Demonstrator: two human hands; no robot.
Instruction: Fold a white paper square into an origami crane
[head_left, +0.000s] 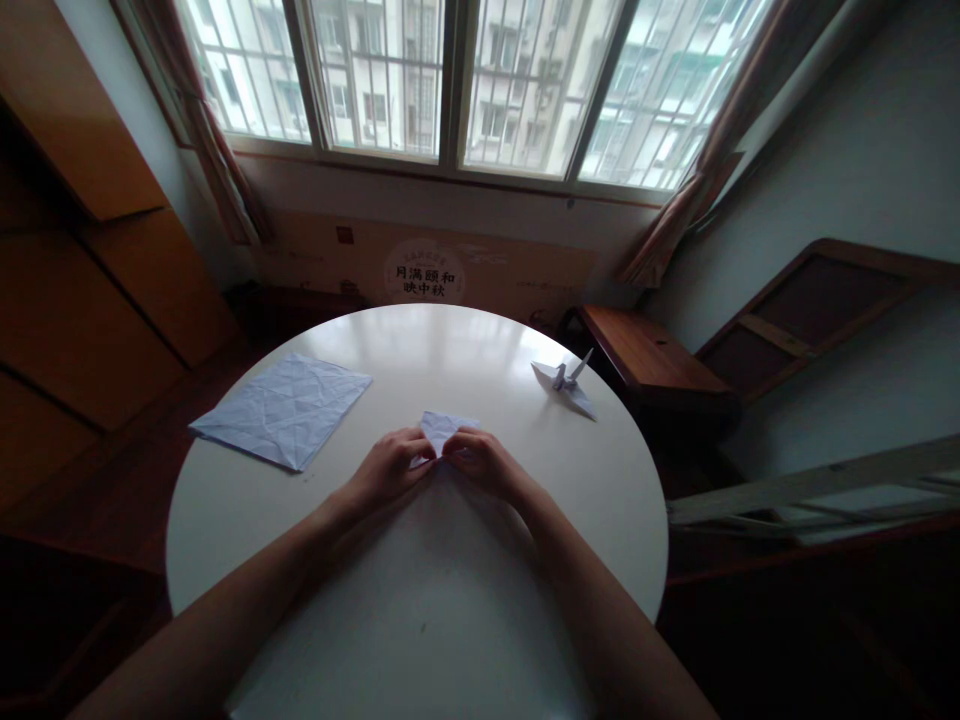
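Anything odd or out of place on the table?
Slightly: the paper sheet at left is creased all over, and its outer corner reaches the edge of the table, perhaps overhanging. No spill visible. The paper crane looks intact; the held folded paper is partly hidden.

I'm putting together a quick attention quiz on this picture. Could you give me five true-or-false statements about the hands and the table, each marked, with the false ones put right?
1. The left hand and right hand both hold the small folded paper. True.
2. A paper crane sits on the white table, to the right of the hands. True.
3. The right hand is touching the paper crane. False: the two are clearly apart.
4. A large creased paper lies to the left of the hands. True.
5. The white table is square, with sharp corners. False: its visible edge is rounded.
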